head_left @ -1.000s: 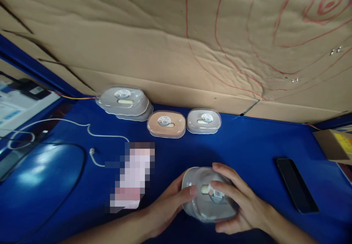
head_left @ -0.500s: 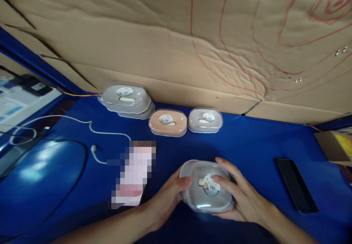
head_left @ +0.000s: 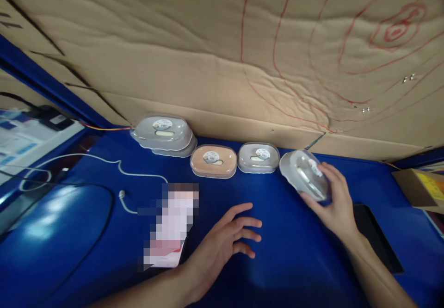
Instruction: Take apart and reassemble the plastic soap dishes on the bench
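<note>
Here we note right hand [head_left: 335, 201] nearer, grip closed round right end of gray container [head_left: 299, 174]; long axis slants far-left to near-right, just right of gray box [head_left: 258, 157]. Left hand [head_left: 232, 236] spread, empty, above desk [head_left: 294, 257].

Held box [head_left: 300, 178]: far end hidden behind the fingers of the right hand [head_left: 340, 208]; its sticker [head_left: 315, 168] too blurred to read.
Flat black thing [head_left: 378, 241]: partly covered by the right hand and wrist; phone or tray, cannot tell.
Phone [head_left: 171, 227]: screen masked by coarse squares.
Lower stacked box [head_left: 178, 152]: mostly hidden under the upper box [head_left: 145, 130].
Forearms [head_left: 149, 289]: cut off by the bottom edge.
Carton [head_left: 405, 187]: cut off at the right edge.
Cardboard wall [head_left: 166, 58]: cut off at the top.
</note>
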Available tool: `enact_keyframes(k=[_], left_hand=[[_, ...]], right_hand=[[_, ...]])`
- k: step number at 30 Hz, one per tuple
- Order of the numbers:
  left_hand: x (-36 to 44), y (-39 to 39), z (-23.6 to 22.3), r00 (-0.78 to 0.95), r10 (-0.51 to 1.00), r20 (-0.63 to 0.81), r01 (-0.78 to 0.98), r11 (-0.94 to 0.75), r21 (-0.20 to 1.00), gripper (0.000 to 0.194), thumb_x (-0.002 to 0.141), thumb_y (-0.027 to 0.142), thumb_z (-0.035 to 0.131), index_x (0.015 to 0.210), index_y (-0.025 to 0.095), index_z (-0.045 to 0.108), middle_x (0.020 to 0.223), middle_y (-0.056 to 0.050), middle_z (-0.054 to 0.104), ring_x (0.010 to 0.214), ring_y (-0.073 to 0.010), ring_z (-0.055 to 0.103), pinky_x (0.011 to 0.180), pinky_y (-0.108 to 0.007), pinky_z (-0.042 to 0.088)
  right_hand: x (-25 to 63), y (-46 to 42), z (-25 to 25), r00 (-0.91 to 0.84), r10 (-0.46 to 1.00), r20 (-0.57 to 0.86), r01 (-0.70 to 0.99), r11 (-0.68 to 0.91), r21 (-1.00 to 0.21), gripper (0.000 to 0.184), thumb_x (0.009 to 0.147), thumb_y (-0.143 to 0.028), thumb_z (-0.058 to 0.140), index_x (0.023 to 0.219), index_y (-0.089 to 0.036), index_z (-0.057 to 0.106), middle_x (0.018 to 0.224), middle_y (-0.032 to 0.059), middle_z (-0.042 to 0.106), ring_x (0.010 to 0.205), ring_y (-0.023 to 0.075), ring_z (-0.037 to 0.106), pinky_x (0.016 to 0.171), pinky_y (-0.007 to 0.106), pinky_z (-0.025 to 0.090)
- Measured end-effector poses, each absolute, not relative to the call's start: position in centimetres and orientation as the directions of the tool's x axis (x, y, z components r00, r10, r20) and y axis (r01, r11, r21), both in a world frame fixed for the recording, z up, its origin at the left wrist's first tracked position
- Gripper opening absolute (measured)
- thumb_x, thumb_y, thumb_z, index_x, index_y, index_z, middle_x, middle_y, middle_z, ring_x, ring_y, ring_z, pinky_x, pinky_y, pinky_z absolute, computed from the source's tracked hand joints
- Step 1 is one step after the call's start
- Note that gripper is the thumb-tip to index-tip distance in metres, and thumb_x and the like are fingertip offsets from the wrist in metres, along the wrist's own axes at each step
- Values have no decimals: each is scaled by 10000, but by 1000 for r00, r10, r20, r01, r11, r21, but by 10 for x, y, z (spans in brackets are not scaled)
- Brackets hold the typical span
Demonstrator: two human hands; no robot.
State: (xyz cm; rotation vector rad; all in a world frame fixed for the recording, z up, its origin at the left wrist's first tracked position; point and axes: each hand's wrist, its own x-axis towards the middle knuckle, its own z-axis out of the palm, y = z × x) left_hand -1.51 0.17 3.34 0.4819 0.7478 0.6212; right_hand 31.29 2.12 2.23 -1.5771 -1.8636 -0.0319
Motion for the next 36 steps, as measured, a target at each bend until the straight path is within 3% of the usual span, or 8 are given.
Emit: enact_keyframes(k=[3, 8, 15, 23, 27, 31, 36], left_hand=[[-14, 0, 36, 602, 632, -488, -294, 744, 600, 542, 914, 473, 698, 1363, 181, 617, 1165, -143, 710, 963, -268, 680, 775, -377, 520], [-14, 0, 38, 591, 616, -520, -263, 757, 598, 419, 881, 438, 707, 1204, 173, 684, 1060, -100, 696, 859, -217, 663, 712, -328, 479], [-14, 0, 38, 601, 608, -519, -258, 761, 595, 310, 864, 418, 696, 1052, 172, 684, 959, -70, 694, 774, -182, 630, 681, -310, 433], [-15, 0, 36, 607, 599, -522, -254, 768, 588, 252, 860, 383, 667, 998, 172, 674, 901, -52, 690, 750, -168, 611, 676, -303, 408], [-15, -1, 35, 610, 596, -522, -253, 771, 584, 252, 853, 378, 666, 994, 170, 676, 892, -54, 697, 743, -170, 610, 675, -304, 408], [-14, -1, 36, 608, 595, -526, -257, 774, 579, 262, 838, 379, 675, 986, 163, 677, 885, -57, 699, 740, -170, 609, 666, -302, 404], [-12, 1, 31, 587, 611, -532, -278, 769, 576, 254, 816, 354, 663, 976, 157, 680, 867, -56, 699, 726, -169, 610, 658, -301, 401]], right_hand=[[327, 34, 15, 64, 861, 504, 893, 176, -414, 711, 931, -540, 748, 1523, -248, 486, 1503, 167, 535, 1454, 404, 498, 1208, 629, 422], [337, 41, 0, 27, 878, 478, 896, 191, -400, 726, 901, -596, 756, 1465, -221, 493, 1510, 191, 485, 1469, 418, 459, 1194, 647, 424], [344, 44, -9, -40, 879, 475, 895, 243, -375, 681, 866, -509, 793, 1383, -223, 453, 1444, 193, 430, 1412, 410, 471, 1145, 656, 467], [352, 45, -7, -90, 901, 424, 886, 267, -379, 604, 876, -483, 759, 1345, -227, 475, 1495, 202, 458, 1437, 411, 493, 1148, 648, 448], [357, 44, -4, -73, 909, 410, 924, 216, -315, 517, 927, -471, 687, 1356, -233, 527, 1547, 184, 502, 1507, 427, 432, 1191, 670, 366], [349, 40, 3, -66, 904, 422, 949, 188, -255, 507, 969, -470, 636, 1408, -234, 547, 1628, 179, 428, 1519, 430, 415, 1199, 659, 345], [310, 34, 17, -217, 876, 431, 917, 334, -217, 556, 997, -400, 658, 1503, -255, 479, 1643, 179, 388, 1529, 426, 395, 1200, 656, 348]])
